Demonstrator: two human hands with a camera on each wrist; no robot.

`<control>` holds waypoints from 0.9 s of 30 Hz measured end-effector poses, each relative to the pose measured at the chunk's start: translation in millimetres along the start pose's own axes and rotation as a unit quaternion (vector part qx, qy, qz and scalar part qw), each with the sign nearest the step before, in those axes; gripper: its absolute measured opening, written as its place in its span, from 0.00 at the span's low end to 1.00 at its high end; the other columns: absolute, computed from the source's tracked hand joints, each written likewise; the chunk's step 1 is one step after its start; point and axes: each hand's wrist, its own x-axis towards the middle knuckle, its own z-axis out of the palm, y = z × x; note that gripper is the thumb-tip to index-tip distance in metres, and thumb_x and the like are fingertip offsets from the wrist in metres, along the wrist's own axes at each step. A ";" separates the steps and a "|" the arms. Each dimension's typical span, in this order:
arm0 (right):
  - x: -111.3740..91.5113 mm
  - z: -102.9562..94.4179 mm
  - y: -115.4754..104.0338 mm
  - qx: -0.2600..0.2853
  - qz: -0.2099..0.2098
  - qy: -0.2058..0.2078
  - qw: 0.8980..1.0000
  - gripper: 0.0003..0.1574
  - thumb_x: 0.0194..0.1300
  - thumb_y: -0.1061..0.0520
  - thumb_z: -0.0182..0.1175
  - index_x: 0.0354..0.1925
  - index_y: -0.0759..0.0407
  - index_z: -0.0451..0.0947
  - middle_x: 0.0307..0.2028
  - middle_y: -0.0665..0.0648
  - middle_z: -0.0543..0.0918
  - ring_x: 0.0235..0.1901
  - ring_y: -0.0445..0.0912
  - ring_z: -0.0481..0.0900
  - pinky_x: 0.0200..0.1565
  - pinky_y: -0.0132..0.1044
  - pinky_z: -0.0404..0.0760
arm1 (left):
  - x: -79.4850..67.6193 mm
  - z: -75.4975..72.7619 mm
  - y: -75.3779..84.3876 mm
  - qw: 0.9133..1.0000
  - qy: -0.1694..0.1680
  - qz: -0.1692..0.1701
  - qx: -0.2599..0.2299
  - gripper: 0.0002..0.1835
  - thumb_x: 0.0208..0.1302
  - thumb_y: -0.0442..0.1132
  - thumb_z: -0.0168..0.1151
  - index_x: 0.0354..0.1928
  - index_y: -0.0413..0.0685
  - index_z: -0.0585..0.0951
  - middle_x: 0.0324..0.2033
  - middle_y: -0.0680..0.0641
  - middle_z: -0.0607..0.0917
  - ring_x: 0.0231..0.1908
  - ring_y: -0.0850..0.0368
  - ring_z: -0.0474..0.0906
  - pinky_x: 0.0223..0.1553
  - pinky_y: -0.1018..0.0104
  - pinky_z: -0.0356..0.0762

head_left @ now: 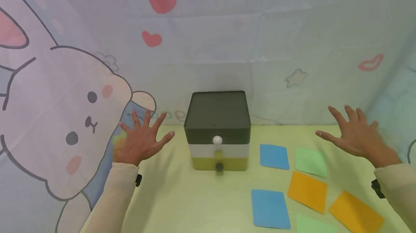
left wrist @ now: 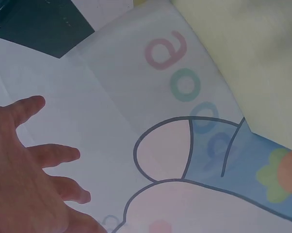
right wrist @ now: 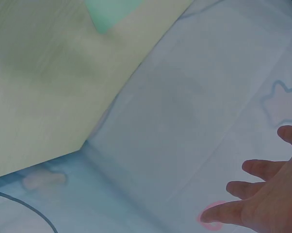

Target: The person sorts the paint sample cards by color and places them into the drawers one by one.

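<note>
My left hand (head_left: 142, 141) is raised over the left side of the table, fingers spread, holding nothing. On the other side, my right hand (head_left: 359, 135) is held up the same way, its fingers apart and nothing in them. Between the hands stands a small drawer box (head_left: 217, 112) with a dark top, a white middle and a yellow-green base. A white round knob (head_left: 217, 140) and a dark knob (head_left: 219, 167) are on its front. Both wrist views show the spread fingers before the printed cloth, the left hand (left wrist: 29, 174) and the right hand (right wrist: 267, 194).
Right of the box lie two blue sheets (head_left: 274, 156), two orange sheets (head_left: 307, 192) and two green sheets (head_left: 311, 161), one cut off at the bottom edge. A printed cloth backdrop (head_left: 208, 45) rises behind the pale yellow table (head_left: 195, 200).
</note>
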 end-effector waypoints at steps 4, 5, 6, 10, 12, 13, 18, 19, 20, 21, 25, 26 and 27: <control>1.5 -2.3 -3.5 0.005 -0.008 0.003 1.000 0.65 0.63 0.21 0.52 0.80 0.54 0.41 0.72 0.82 0.51 0.67 0.80 0.50 0.50 0.90 0.51 | 1.4 2.3 -0.6 1.000 0.003 -0.001 -0.005 0.42 0.68 0.74 0.41 0.79 0.65 0.56 0.76 0.29 0.56 0.73 0.15 0.36 0.56 0.08 0.39; 2.1 -2.9 -5.2 0.003 -0.012 0.006 1.000 0.64 0.64 0.22 0.52 0.80 0.55 0.42 0.72 0.82 0.51 0.66 0.80 0.51 0.50 0.89 0.52 | 1.5 3.1 -0.8 1.000 0.004 -0.002 -0.008 0.42 0.68 0.74 0.41 0.79 0.65 0.56 0.76 0.29 0.55 0.73 0.15 0.37 0.57 0.08 0.39; 2.2 -3.1 -7.4 0.004 -0.018 0.012 1.000 0.63 0.64 0.22 0.52 0.80 0.56 0.43 0.71 0.82 0.53 0.66 0.80 0.52 0.50 0.89 0.53 | 1.7 3.9 -1.1 1.000 0.005 -0.003 -0.013 0.42 0.69 0.74 0.41 0.79 0.65 0.55 0.76 0.29 0.55 0.73 0.15 0.36 0.57 0.08 0.40; 1.1 -1.7 -18.2 -0.001 -0.045 0.045 0.998 0.60 0.64 0.25 0.55 0.77 0.60 0.51 0.69 0.81 0.59 0.62 0.80 0.60 0.50 0.84 0.64 | 3.0 6.8 0.4 0.999 0.005 -0.008 -0.040 0.42 0.70 0.72 0.41 0.80 0.63 0.54 0.77 0.31 0.53 0.74 0.16 0.37 0.57 0.09 0.41; -0.3 -0.5 -26.5 0.017 -0.051 0.051 0.997 0.58 0.65 0.27 0.56 0.76 0.61 0.53 0.68 0.81 0.60 0.61 0.79 0.62 0.48 0.80 0.69 | 4.9 8.3 3.0 0.998 0.004 -0.007 -0.060 0.41 0.72 0.70 0.42 0.80 0.62 0.53 0.78 0.31 0.53 0.74 0.17 0.37 0.58 0.09 0.41; -1.3 -0.2 -31.4 0.027 -0.054 0.050 0.997 0.57 0.66 0.28 0.56 0.76 0.61 0.52 0.68 0.81 0.60 0.61 0.79 0.63 0.47 0.78 0.71 | 5.2 9.2 4.6 0.997 0.005 -0.007 -0.071 0.40 0.72 0.69 0.42 0.80 0.61 0.53 0.78 0.31 0.52 0.74 0.17 0.38 0.59 0.10 0.42; -8.1 1.8 -61.5 0.098 -0.057 0.039 0.993 0.56 0.68 0.31 0.56 0.79 0.60 0.48 0.69 0.78 0.59 0.60 0.75 0.65 0.41 0.70 0.78 | 11.4 16.2 16.7 0.991 0.020 0.004 -0.131 0.39 0.74 0.64 0.44 0.80 0.58 0.53 0.78 0.32 0.52 0.76 0.22 0.41 0.61 0.12 0.43; -9.6 2.3 -68.5 0.111 -0.059 0.042 0.991 0.56 0.69 0.31 0.56 0.79 0.60 0.48 0.69 0.78 0.60 0.60 0.74 0.66 0.41 0.69 0.78 | 13.1 18.0 19.7 0.989 0.023 0.005 -0.145 0.38 0.75 0.63 0.44 0.80 0.58 0.53 0.78 0.33 0.52 0.77 0.24 0.42 0.62 0.13 0.43; -11.3 3.4 -75.4 0.124 -0.060 0.044 0.989 0.56 0.69 0.32 0.56 0.79 0.60 0.48 0.69 0.77 0.60 0.60 0.73 0.67 0.42 0.69 0.78 | 14.7 19.9 23.0 0.986 0.025 0.005 -0.162 0.38 0.75 0.62 0.44 0.80 0.58 0.53 0.78 0.33 0.52 0.77 0.25 0.42 0.63 0.13 0.42; -13.0 4.9 -82.3 0.137 -0.063 0.048 0.987 0.55 0.69 0.33 0.56 0.79 0.60 0.48 0.69 0.77 0.61 0.60 0.72 0.67 0.44 0.69 0.78 | 15.8 21.6 26.6 0.983 0.026 0.004 -0.182 0.37 0.76 0.62 0.44 0.80 0.58 0.52 0.79 0.34 0.51 0.77 0.26 0.43 0.64 0.14 0.42; -21.0 11.3 -107.7 0.193 -0.071 0.059 0.977 0.53 0.70 0.36 0.56 0.79 0.58 0.48 0.68 0.75 0.62 0.61 0.69 0.68 0.51 0.71 0.74 | 19.4 30.0 43.5 0.966 0.027 -0.007 -0.259 0.36 0.77 0.61 0.42 0.81 0.59 0.51 0.79 0.37 0.52 0.76 0.30 0.53 0.67 0.21 0.53; -23.2 13.4 -113.2 0.205 -0.072 0.061 0.974 0.52 0.71 0.36 0.56 0.79 0.58 0.49 0.68 0.74 0.63 0.60 0.68 0.68 0.52 0.71 0.73 | 20.3 32.2 48.3 0.960 0.029 -0.009 -0.279 0.36 0.78 0.61 0.41 0.81 0.59 0.51 0.79 0.39 0.53 0.76 0.32 0.55 0.67 0.23 0.56; -25.2 15.2 -118.4 0.218 -0.072 0.064 0.971 0.51 0.71 0.37 0.56 0.79 0.58 0.49 0.67 0.73 0.64 0.60 0.67 0.70 0.53 0.70 0.73 | 21.2 34.1 53.4 0.954 0.032 -0.009 -0.298 0.36 0.78 0.61 0.41 0.81 0.59 0.51 0.79 0.40 0.54 0.76 0.33 0.57 0.68 0.26 0.58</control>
